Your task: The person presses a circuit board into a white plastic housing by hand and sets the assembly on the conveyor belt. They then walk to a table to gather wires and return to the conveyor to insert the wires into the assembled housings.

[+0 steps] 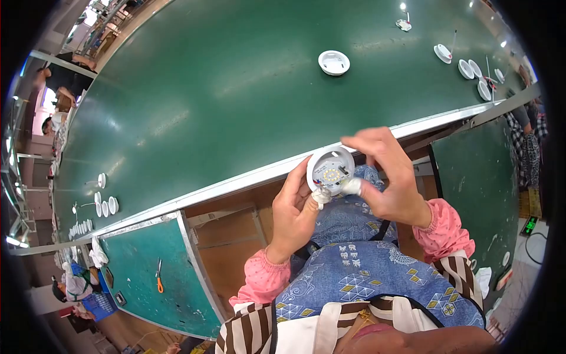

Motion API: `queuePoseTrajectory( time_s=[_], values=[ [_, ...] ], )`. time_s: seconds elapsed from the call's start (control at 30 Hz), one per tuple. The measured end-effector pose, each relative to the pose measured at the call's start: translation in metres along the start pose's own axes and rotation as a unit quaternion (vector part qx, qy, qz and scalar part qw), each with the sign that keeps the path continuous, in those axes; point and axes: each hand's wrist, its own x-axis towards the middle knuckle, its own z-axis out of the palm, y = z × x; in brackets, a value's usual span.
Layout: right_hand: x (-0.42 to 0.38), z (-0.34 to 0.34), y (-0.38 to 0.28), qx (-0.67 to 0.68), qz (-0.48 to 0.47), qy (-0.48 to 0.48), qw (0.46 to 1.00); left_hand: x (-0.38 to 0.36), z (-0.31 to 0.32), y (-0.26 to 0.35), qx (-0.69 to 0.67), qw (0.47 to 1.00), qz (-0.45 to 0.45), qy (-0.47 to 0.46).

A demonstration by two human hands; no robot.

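A round white housing [311, 170] with a circuit board and a ring of yellow LEDs [331, 175] inside is held above the apron, by the table's near edge. My left hand [293, 206] grips its left side, the thumb in a white cover at the lower rim. On the right, my right hand [389, 177] has its fingers spread, its white-covered thumb tip touching or close to the lower right rim. Small red and blue wires show near the left thumb. Farther off, a white round housing [333, 63] lies on the green table.
The green table [236, 88] has a pale metal edge [253, 176]. White round parts [466, 69] with wires lie at the far right, others [113, 205] at the left. Orange-handled scissors [160, 283] rest on a lower green surface. People sit at the far left.
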Motion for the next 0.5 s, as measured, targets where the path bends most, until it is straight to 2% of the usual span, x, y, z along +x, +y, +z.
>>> queuePoseTrajectory(
  time_s=[0.03, 0.07, 0.17, 0.27, 0.37, 0.5],
  values=[
    [-0.003, -0.001, 0.000, 0.009, 0.032, 0.009, 0.999, 0.000, 0.002, 0.001, 0.013, 1.000, 0.011, 0.009],
    [-0.003, 0.006, -0.004, 0.014, 0.021, 0.051, 0.998, -0.001, 0.003, 0.001, 0.012, 1.000, 0.008, 0.009],
    [-0.004, 0.018, 0.003, 0.013, 0.009, 0.081, 0.997, 0.002, 0.009, -0.005, 0.077, 0.995, 0.053, 0.028],
    [0.000, 0.022, 0.006, -0.066, -0.042, 0.096, 0.992, 0.002, 0.015, -0.007, 0.164, 0.983, 0.058, 0.066],
    [0.006, 0.025, 0.008, -0.106, -0.061, 0.109, 0.986, 0.010, 0.019, -0.011, 0.141, 0.983, 0.056, 0.107],
    [0.005, 0.031, 0.014, -0.098, -0.054, 0.131, 0.985, 0.013, 0.024, -0.012, 0.071, 0.988, 0.011, 0.137]
  ],
)
